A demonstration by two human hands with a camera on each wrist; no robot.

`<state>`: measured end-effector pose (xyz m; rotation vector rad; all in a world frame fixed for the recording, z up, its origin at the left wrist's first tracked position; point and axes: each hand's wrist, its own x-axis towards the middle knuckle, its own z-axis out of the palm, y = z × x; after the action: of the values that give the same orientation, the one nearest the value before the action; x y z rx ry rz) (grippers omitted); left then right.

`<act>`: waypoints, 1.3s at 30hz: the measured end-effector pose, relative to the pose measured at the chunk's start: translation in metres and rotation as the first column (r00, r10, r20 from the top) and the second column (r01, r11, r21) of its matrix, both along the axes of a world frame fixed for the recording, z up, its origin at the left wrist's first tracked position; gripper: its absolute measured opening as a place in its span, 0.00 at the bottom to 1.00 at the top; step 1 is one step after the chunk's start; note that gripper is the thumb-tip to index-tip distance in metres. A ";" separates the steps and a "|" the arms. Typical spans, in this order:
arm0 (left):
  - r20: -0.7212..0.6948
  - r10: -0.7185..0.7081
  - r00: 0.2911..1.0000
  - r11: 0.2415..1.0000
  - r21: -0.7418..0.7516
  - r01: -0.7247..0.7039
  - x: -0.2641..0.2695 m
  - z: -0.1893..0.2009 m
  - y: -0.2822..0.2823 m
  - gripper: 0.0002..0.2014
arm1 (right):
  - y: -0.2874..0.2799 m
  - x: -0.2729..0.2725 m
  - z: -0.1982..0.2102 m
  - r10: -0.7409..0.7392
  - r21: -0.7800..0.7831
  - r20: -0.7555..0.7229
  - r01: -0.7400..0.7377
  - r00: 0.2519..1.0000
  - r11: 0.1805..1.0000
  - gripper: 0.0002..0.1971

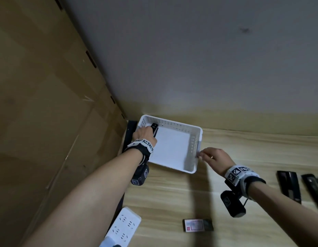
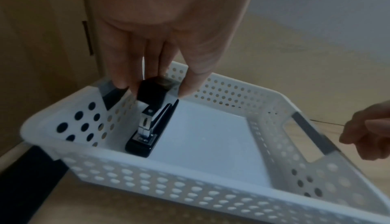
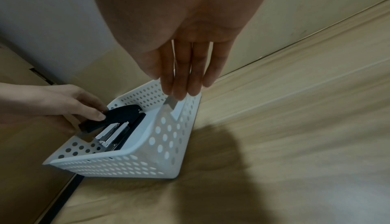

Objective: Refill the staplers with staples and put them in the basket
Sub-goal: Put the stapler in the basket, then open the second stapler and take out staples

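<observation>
**Stapler Set Into Basket at Worktop Corner**

Pale wood-grain worktop meets a grey wall behind and brown cardboard panels on the left.

Left hand: fingers and thumb pinch the raised black top arm of the stapler. The stapler sits inside the basket, its base on the basket floor, lengthwise beside the left wall. The top arm is hinged open, exposing the metal staple channel.

Right hand: fingers are extended and held together, their tips touching the rim at the handle cutout on the right wall of the basket. They grasp nothing.

Basket: white, perforated, rectangular, resting on the worktop at the left rear corner. A black strip lies just beside its left wall.

Other items on the worktop: more black staplers lie well apart at the right; a small staple box lies near the front edge; a white power strip lies at the front left.
</observation>
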<state>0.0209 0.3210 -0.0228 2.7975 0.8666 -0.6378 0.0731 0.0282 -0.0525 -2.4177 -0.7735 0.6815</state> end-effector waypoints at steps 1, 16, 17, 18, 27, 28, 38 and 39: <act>0.013 -0.017 1.000 1.000 0.004 0.017 -0.001 0.003 -0.005 0.16 | -0.010 -0.001 0.003 -0.016 -0.005 0.002 0.016 1.000 1.000 0.08; 0.230 -0.357 0.905 0.906 -0.149 0.395 0.026 0.032 -0.224 0.19 | -0.221 0.001 0.011 -0.389 -0.102 0.172 0.409 0.905 0.907 0.10; 0.223 -0.375 0.900 0.896 -0.163 0.414 0.028 0.029 -0.238 0.20 | -0.233 0.002 0.009 -0.417 -0.107 0.198 0.443 0.887 0.890 0.12; 0.217 -0.395 0.892 0.883 -0.176 0.434 0.028 0.025 -0.252 0.21 | -0.244 0.001 0.007 -0.444 -0.122 0.223 0.477 0.868 0.870 0.15; 0.100 -0.508 0.856 0.830 -0.209 0.517 0.022 -0.007 -0.316 0.24 | -0.288 0.009 -0.033 -0.547 -0.294 0.195 0.581 0.814 0.759 0.31; 0.084 -0.503 0.860 0.834 -0.215 0.509 0.022 -0.009 -0.316 0.23 | -0.287 0.010 -0.037 -0.548 -0.289 0.187 0.579 0.815 0.763 0.29; 0.015 -0.386 0.923 0.879 -0.300 0.372 0.001 -0.028 -0.296 0.22 | -0.225 0.010 -0.040 -0.158 -0.238 0.119 0.183 0.980 0.954 0.23; 0.081 -0.395 0.915 0.877 -0.265 0.401 -0.005 -0.029 -0.291 0.22 | -0.217 0.008 -0.040 -0.125 -0.228 0.111 0.148 0.986 0.962 0.23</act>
<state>0.0161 0.0301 -0.0517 2.7252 0.1648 -0.7124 0.0815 -0.1886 -0.0927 -2.7078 -0.5828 0.6380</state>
